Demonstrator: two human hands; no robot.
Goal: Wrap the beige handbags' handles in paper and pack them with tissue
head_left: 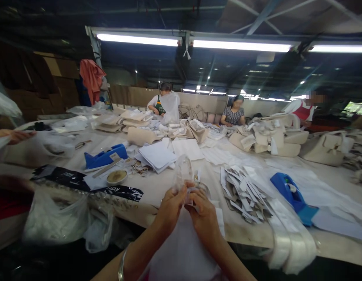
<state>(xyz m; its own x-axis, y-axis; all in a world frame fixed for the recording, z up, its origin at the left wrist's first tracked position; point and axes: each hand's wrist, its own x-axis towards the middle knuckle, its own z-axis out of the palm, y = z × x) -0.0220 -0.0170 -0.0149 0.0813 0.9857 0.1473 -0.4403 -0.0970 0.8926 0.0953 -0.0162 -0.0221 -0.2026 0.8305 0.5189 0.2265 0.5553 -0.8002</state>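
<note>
The clear plastic point(183, 168) stands out ahead of the fingertips, its long axis running away from the person, over the near part of the table point(153, 185). The left hand point(171, 205) and right hand point(203, 207) meet at its near end, both pinching it; neither is nearer. I cannot tell whether it joins the pale material point(181, 249) below. 1 pile of card strips point(243, 193) lies to the right.

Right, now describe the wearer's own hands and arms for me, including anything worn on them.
The left hand and right hand are ungloved. No sleeve shows on the visible forearms. A smooth, silver-coloured bangle circles the left arm; none shows on the right.
</note>
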